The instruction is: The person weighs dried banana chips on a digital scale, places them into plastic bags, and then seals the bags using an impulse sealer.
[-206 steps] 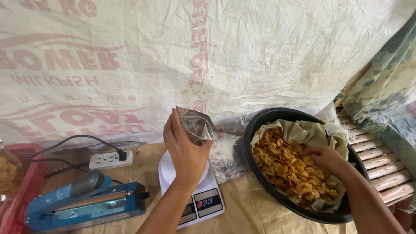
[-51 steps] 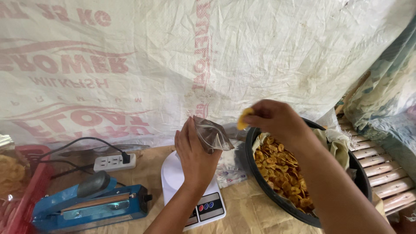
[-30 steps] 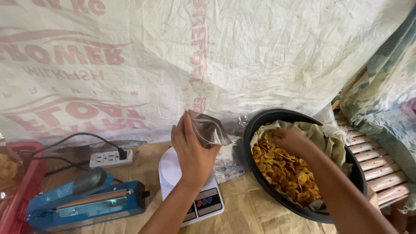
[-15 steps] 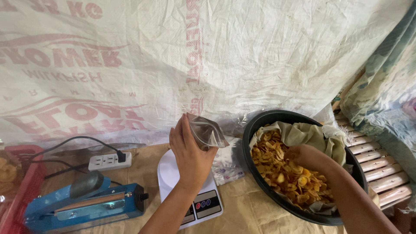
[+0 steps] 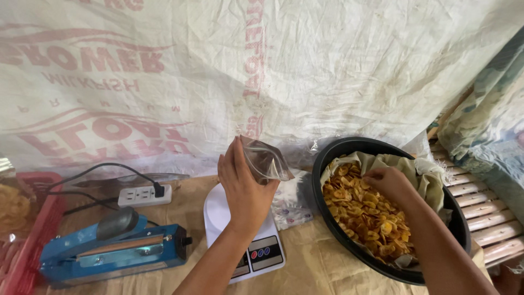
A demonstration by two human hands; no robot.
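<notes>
left fingers (image 5: 232, 164) clamp a clear plastic pouch (image 5: 265, 161) above the white digital scale (image 5: 218, 210); right fingers (image 5: 376, 177) curl together into banana chips (image 5: 363, 210).

Soft, even daylight fills the view, brightest on the white sack cloth (image 5: 327, 71) behind, shadows faint under the scale (image 5: 218, 213), focus sharp mid-frame, slight wide-angle bending and softness creeping in at the edges

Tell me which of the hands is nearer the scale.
Left. The left hand holds a pouch just above the scale. The right hand is off to the side, in the bowl of chips.
</notes>
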